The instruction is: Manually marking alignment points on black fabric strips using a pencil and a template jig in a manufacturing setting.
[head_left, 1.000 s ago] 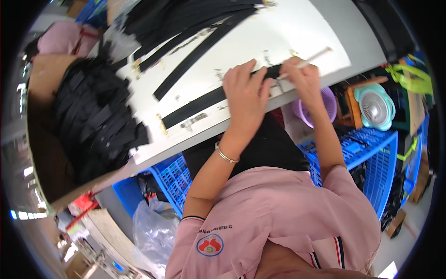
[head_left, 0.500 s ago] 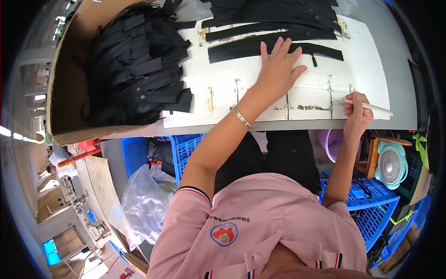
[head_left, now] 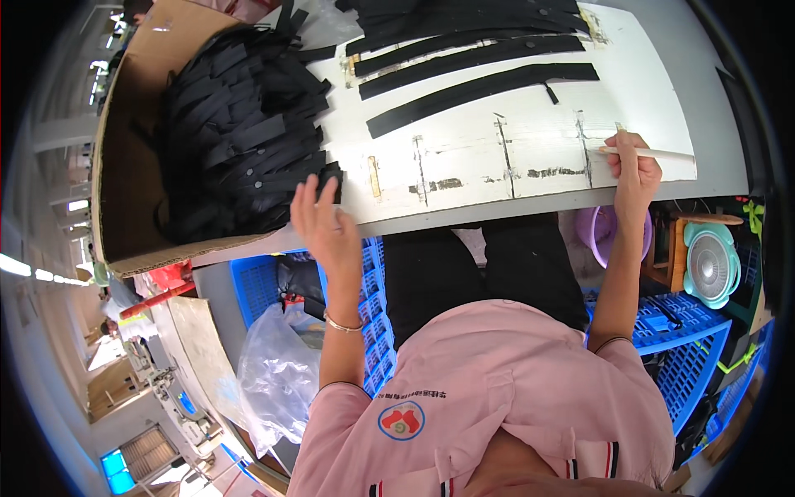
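Note:
My left hand [head_left: 327, 224] is open, fingers apart, beside the near right corner of a heap of black fabric strips [head_left: 240, 124] in a cardboard box. It touches or nearly touches the strip ends there; which, I cannot tell. Between the fingers of my right hand [head_left: 636, 170] is a slim white pencil [head_left: 671, 155], its tip pointing left over the marked white board [head_left: 464, 157]. On that board lies a black zipper strip [head_left: 480, 95], slightly slanted, with a small pull [head_left: 551, 94] hanging near its right end. Another black strip [head_left: 472, 66] lies just beyond it.
More black strips [head_left: 464, 21] are piled at the board's far side. The cardboard box [head_left: 124, 166] stands at the left of the grey table [head_left: 712, 108]. Below the edge are blue crates [head_left: 377, 323], a clear plastic bag [head_left: 277, 381], a purple bucket [head_left: 590, 236] and a teal fan [head_left: 710, 261].
My left hand has left the zipper strip and swung left and nearer, to the heap's edge. The zipper strip stays on the board. My right hand still holds the pencil.

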Tool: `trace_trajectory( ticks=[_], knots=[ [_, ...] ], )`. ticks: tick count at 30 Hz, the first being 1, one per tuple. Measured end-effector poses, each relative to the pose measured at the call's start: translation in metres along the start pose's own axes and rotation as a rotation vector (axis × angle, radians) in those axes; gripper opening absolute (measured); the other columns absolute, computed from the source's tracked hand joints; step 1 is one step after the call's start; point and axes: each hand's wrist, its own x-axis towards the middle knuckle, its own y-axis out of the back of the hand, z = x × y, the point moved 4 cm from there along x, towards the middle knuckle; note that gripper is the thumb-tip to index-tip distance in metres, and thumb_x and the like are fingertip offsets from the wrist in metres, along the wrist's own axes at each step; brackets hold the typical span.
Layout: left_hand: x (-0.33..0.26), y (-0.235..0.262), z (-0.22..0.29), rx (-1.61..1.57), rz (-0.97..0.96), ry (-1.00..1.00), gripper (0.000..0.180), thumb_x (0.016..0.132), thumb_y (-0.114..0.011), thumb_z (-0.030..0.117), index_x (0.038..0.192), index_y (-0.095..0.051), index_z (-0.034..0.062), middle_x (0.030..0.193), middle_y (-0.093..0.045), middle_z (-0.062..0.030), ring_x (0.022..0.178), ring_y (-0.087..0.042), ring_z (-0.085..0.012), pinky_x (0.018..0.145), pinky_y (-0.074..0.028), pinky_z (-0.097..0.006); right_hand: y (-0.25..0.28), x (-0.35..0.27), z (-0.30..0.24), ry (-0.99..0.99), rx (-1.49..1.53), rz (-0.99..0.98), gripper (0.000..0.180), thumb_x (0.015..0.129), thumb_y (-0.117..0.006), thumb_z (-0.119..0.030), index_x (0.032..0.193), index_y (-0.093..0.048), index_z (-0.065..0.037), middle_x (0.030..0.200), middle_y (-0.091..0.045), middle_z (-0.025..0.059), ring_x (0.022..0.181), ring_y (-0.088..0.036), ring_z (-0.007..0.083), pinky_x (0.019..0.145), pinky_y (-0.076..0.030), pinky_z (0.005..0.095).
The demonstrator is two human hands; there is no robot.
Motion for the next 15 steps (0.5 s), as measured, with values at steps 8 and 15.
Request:
trace_trajectory(
  ticks=[8, 15],
  knots=[
    [0.022, -0.003, 0.012, -0.126, 0.126, -0.074, 0.013, 0.097, -0.063, 0.003, 0.105, -0.073, 0.0050, 0.116, -0.073, -0.0107, 0.115, -0.064, -0.0311, 0.110, -0.042, -0.045, -0.003, 0.001, 0.001, 0.020, 0.006, -0.001, 0.021, 0.102, -0.067, -0.016, 0.089, -0.075, -0.002, 0.072, -0.062, -0.0034, 0.063, -0.047, 0.0013, 0.056, -0.035, 0.0186],
    [0.042, -0.043, 0.105, -0.395, -0.035, -0.225, 0.012, 0.095, -0.064, 0.000, 0.103, -0.071, 0.0052, 0.112, -0.072, -0.0111, 0.109, -0.065, -0.0298, 0.102, -0.047, -0.038, -0.008, -0.001, -0.003, 0.040, -0.005, -0.057, 0.021, 0.101, -0.066, -0.014, 0.088, -0.074, 0.000, 0.078, -0.068, -0.0017, 0.067, -0.050, 0.0025, 0.061, -0.039, 0.0203]
  ],
)
